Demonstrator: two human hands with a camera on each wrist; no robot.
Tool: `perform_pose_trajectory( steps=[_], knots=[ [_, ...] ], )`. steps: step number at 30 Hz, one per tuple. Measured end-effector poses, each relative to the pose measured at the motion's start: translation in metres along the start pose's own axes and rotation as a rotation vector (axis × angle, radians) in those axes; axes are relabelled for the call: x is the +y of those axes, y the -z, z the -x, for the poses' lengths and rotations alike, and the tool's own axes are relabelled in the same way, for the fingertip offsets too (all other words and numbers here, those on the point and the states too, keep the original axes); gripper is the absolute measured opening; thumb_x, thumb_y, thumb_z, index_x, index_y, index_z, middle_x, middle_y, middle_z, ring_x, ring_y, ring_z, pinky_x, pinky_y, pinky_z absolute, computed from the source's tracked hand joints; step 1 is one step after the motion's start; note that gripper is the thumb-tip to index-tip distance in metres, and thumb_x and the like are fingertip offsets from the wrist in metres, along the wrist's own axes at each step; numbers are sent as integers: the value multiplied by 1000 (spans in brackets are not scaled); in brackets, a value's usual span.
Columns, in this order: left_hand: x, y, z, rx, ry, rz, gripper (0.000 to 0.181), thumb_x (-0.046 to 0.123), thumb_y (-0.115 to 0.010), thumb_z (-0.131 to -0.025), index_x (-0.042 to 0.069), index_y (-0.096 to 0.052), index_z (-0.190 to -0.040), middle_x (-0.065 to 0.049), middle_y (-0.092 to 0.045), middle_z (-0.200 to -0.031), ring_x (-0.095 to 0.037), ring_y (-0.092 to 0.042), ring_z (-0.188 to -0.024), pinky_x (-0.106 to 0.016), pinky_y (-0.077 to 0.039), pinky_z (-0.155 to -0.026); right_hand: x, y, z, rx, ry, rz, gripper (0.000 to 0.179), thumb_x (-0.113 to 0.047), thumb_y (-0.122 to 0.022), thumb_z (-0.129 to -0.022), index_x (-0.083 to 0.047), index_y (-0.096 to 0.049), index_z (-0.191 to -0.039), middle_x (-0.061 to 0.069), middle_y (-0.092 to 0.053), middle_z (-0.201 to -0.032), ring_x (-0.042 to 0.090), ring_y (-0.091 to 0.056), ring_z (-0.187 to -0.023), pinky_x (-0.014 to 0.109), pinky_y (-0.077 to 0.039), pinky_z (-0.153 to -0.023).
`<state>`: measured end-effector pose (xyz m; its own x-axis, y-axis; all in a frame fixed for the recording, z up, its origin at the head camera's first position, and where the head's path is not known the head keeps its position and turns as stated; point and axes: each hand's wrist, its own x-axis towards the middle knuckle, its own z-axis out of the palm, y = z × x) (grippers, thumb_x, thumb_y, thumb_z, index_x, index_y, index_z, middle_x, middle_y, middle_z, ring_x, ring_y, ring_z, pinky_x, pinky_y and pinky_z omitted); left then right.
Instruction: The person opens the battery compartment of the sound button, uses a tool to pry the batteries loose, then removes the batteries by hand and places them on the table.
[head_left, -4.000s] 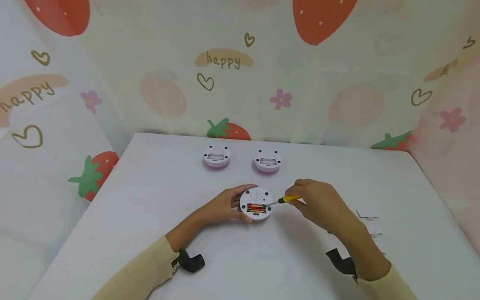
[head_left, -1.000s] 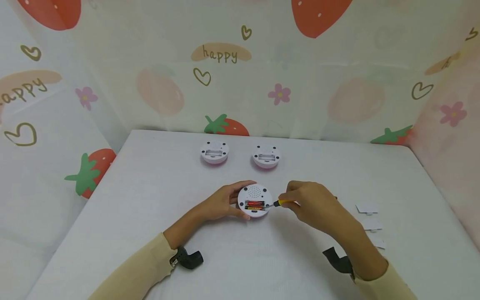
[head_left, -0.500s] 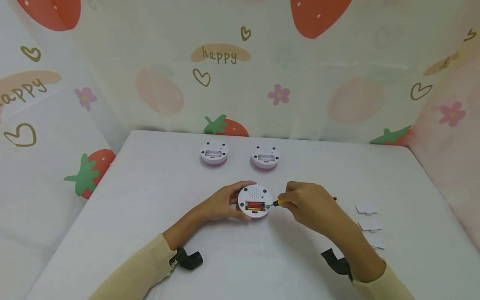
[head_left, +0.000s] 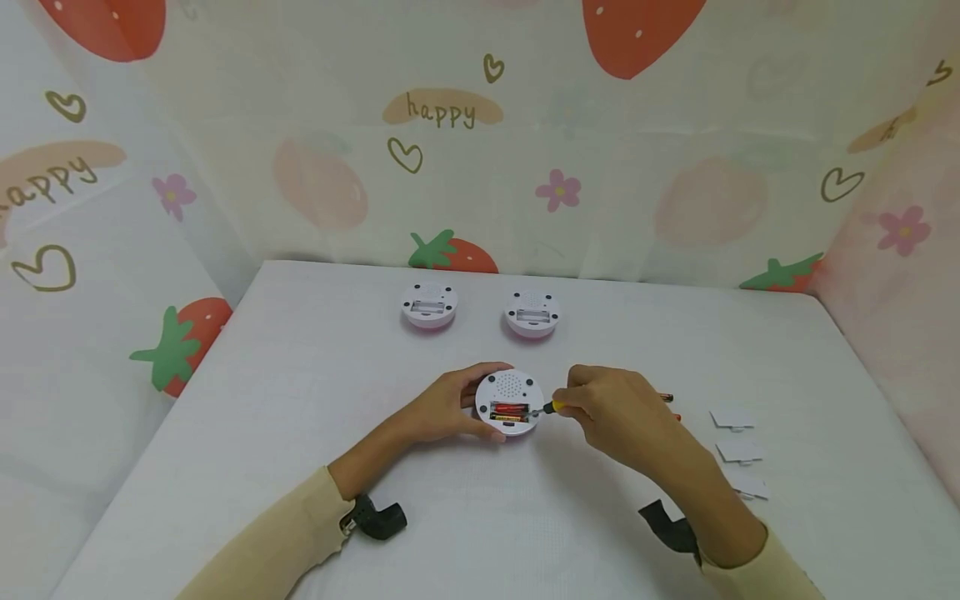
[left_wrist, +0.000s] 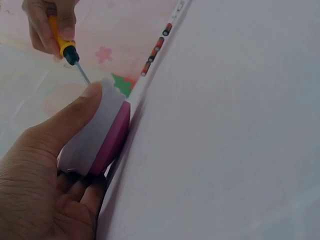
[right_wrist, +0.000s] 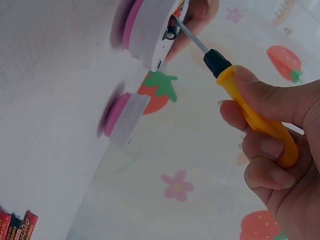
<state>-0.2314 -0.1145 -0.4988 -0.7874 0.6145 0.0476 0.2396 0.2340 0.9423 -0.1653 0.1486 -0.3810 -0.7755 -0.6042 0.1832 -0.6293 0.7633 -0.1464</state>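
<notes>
A round device [head_left: 510, 384], white on its upturned side and pink beneath, is held on edge by my left hand [head_left: 444, 408], thumb along the near rim and fingers round the far side. Two red-and-black batteries [head_left: 510, 412] lie in its open compartment. My right hand [head_left: 622, 417] grips a yellow-handled screwdriver [right_wrist: 257, 120], thumb on top and fingers curled underneath. The screwdriver's metal tip [right_wrist: 176, 21] is at the compartment's right end, by the battery ends. In the left wrist view, the device's tilted body hides the tip.
Two similar devices [head_left: 429, 306] [head_left: 532, 314] stand upturned at the back, their compartments bare. Several loose batteries [right_wrist: 20, 226] lie right of the right hand, partly hidden by it in the head view. Three small white covers [head_left: 738, 451] lie in a column farther right.
Since the oldest frame, my right hand has moved slightly left, and its fingers now cover most of the yellow handle. Loose batteries show past the right wrist. The left hand keeps its hold.
</notes>
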Motion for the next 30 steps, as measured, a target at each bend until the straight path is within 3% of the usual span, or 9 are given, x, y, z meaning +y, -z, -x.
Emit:
perform_pose_trajectory(
  steps=[12,30],
  knots=[
    [1,0,0,15,-16,8,92,11,-95,-70,14,-48,-149,-1,-55,-143,-16,-59,-123,-25,-48,-104,-5,0,1,35,55,108,16,-6,-86,-78,-15,-83,-91,-6,-64,-75,8,-46,-61,17,-40,-52],
    [0,-1,0,24,-8,-15,91,13,-95,-71,15,-48,-150,-1,-56,-143,-16,-61,-121,-24,-50,-102,-12,2,0,-46,68,225,21,2,-83,-77,-14,-82,-90,-3,-61,-75,11,-47,-62,19,-38,-51]
  ],
)
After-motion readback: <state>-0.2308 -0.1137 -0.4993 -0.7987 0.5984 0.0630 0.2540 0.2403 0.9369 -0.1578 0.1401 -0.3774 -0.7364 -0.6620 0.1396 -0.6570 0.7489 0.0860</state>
